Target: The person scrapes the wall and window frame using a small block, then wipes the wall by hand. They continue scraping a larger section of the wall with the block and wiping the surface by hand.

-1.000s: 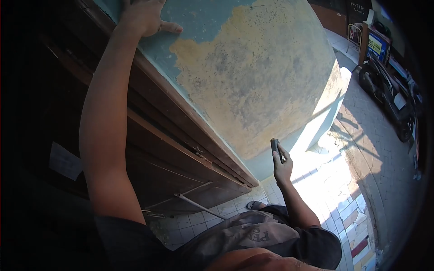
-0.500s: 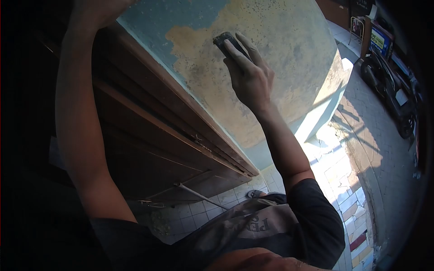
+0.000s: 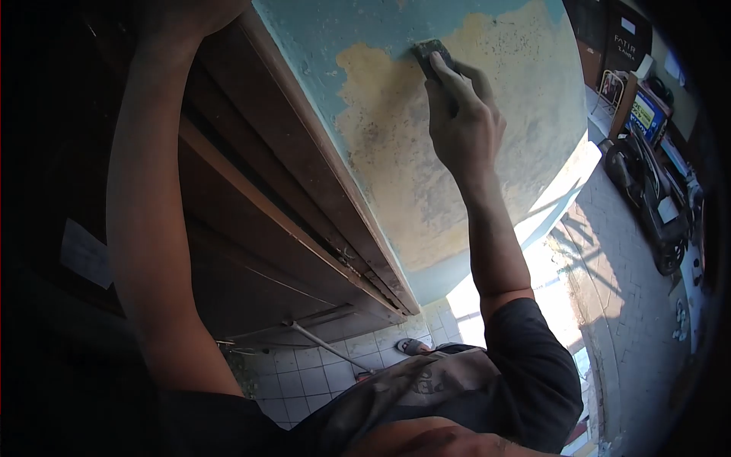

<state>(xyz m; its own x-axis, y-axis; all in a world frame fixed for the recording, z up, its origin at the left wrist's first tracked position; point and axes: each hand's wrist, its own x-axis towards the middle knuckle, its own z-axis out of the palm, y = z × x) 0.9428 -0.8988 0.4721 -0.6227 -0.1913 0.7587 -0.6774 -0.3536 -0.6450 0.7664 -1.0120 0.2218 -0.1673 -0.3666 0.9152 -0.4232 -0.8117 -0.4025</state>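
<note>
My right hand (image 3: pixel 466 122) is closed round a small dark block (image 3: pixel 434 59), its flat side against the wall (image 3: pixel 396 160). Blue paint covers the wall's upper part, with a large bare yellowish, grey-stained patch below it. The block lies near the patch's upper edge. My left hand (image 3: pixel 190 15) is raised at the top left, beside the brown wooden frame (image 3: pixel 297 99); its fingers are cut off by the frame's edge, so what it touches is hidden.
A brown wooden door (image 3: pixel 251 266) stands left of the wall. Below, a pole (image 3: pixel 327 344) leans over white floor tiles (image 3: pixel 304 381), near a sandalled foot (image 3: pixel 412 346). A dark motorbike (image 3: pixel 647 198) is parked at the right, beside a paved path (image 3: pixel 609 320).
The view has shifted, with the wall and door frame placed differently. My right hand, still holding the block, appears farther right and slightly higher, nearer the blue paint. My left arm remains raised.
</note>
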